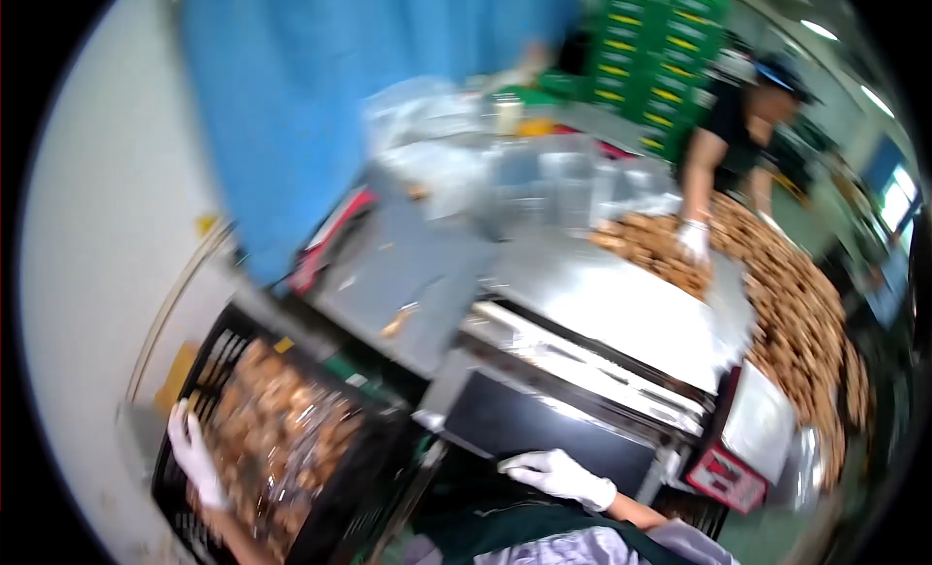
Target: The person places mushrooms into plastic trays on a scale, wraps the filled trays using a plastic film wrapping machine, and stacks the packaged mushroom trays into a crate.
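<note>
My left hand (197, 460), in a white glove, is at the left rim of a black plastic crate (335, 507), its fingers hooked over the edge. My forearm reaches across the crate. Inside lie many brown, rounded pieces in clear plastic bags (282, 410); blur hides what they are. My right hand (563, 476), also gloved in white, holds nothing. Its fingers are stretched out to the left, in front of the dark front panel (544, 424) of a metal-topped machine.
A co-worker (733, 128) leans over a large heap of brown pieces (791, 303) at right. Clear plastic bags (437, 157) lie on the grey table (408, 283). A red-and-silver device (743, 448) stands beside the machine. Green crates (655, 60) are stacked behind; a blue curtain (320, 89) hangs left.
</note>
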`<state>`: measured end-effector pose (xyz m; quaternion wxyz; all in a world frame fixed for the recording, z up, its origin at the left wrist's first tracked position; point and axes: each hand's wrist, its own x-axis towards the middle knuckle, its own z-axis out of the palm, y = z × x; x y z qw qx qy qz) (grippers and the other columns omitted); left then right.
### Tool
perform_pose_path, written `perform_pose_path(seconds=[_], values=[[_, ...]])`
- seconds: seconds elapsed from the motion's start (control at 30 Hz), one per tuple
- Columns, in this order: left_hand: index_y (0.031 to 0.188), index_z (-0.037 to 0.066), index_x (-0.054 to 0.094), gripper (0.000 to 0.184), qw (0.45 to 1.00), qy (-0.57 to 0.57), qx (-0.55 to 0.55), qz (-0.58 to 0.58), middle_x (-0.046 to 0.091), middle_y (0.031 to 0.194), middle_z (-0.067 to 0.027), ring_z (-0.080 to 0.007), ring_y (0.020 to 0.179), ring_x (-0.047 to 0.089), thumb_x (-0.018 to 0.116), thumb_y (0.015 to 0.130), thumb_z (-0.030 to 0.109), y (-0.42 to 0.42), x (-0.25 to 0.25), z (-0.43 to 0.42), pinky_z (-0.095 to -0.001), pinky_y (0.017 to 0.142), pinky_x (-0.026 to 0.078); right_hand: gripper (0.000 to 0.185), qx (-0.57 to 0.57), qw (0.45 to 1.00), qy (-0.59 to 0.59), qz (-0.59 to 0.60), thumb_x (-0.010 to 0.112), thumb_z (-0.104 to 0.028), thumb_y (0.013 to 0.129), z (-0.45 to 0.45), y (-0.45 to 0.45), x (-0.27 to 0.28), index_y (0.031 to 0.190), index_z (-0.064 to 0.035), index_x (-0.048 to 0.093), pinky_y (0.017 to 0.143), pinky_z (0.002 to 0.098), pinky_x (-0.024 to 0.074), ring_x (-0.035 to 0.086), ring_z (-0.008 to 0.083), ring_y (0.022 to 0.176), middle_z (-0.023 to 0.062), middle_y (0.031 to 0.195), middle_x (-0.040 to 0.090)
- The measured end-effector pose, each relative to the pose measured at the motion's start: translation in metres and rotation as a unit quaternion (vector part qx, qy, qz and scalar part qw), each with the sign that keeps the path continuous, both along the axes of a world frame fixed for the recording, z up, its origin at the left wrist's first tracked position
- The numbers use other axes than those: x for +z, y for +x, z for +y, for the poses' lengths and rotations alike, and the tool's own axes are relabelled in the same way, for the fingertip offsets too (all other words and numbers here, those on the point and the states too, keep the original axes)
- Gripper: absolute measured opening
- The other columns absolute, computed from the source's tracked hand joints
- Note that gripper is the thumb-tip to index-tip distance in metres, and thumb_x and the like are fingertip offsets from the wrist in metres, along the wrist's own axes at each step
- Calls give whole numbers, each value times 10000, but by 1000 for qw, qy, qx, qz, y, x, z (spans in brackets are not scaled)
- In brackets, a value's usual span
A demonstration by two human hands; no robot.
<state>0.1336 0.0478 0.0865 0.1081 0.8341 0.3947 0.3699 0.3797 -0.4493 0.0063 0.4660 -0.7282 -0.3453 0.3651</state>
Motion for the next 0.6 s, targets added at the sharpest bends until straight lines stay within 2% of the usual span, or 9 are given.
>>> perform_pose_path(seconds=[0.07,0.13,0.27,0.3,0.33,0.37,0.43,0.53,0.6], values=[[1176,-8,568,290,992,16,-120,46,508,1288,-163,-300,1214,459,528,909,97,71,20,-48,-364,1037,333,303,-64,994,-53,65,532,-276,934,-23,1,8,1118,-57,632,867,293,483,645,209,957,113,1065,666],[1175,-3,560,303,969,36,-235,69,474,1320,-167,-313,1227,446,536,876,40,125,25,-94,-382,1043,324,299,-148,989,23,9,552,-255,923,-61,2,6,1111,-37,630,884,295,480,644,216,964,112,1058,669],[1127,-2,571,324,908,22,-397,135,465,1317,-169,-319,1225,438,548,804,-10,196,32,-192,-376,1043,323,260,-354,934,-3,-51,605,-223,886,-171,7,33,1051,-28,656,857,289,491,647,184,920,119,1021,674],[1113,-2,571,340,890,41,-431,144,470,1304,-176,-327,1213,444,565,774,-15,208,34,-222,-383,1032,330,260,-415,908,-8,-63,611,-211,878,-206,5,42,1056,-26,655,820,286,500,653,183,885,124,992,679],[1087,9,586,322,878,31,-458,139,494,1266,-176,-333,1188,461,579,765,-5,219,33,-252,-383,1020,341,254,-461,876,-106,-96,609,-199,875,-246,5,42,1060,-32,656,767,290,511,660,187,838,118,947,686],[1072,16,595,311,861,16,-488,145,508,1245,-174,-330,1175,473,588,761,2,228,36,-286,-383,1013,350,236,-527,826,-52,-194,612,-181,868,-288,2,17,1054,-45,660,720,291,516,662,176,803,109,890,690],[1049,31,614,295,830,-1,-537,151,534,1209,-169,-326,1148,498,612,753,24,237,37,-351,-380,996,372,205,-593,735,-168,-282,613,-146,850,-373,-6,25,1031,-63,664,668,317,514,649,205,702,112,860,679],[1079,89,643,327,785,-66,-596,155,563,1217,-144,-312,1136,509,669,756,130,243,22,-434,-394,972,389,187,-655,590,-287,-375,652,-190,812,-496,-23,26,907,-29,655,671,359,509,648,303,747,159,824,664],[1079,99,649,319,746,-96,-640,159,582,1194,-130,-306,1105,535,671,768,163,243,11,-489,-390,952,410,251,-636,555,-420,-335,674,-250,781,-552,-42,32,944,-63,634,737,424,492,604,314,884,150,945,636]])
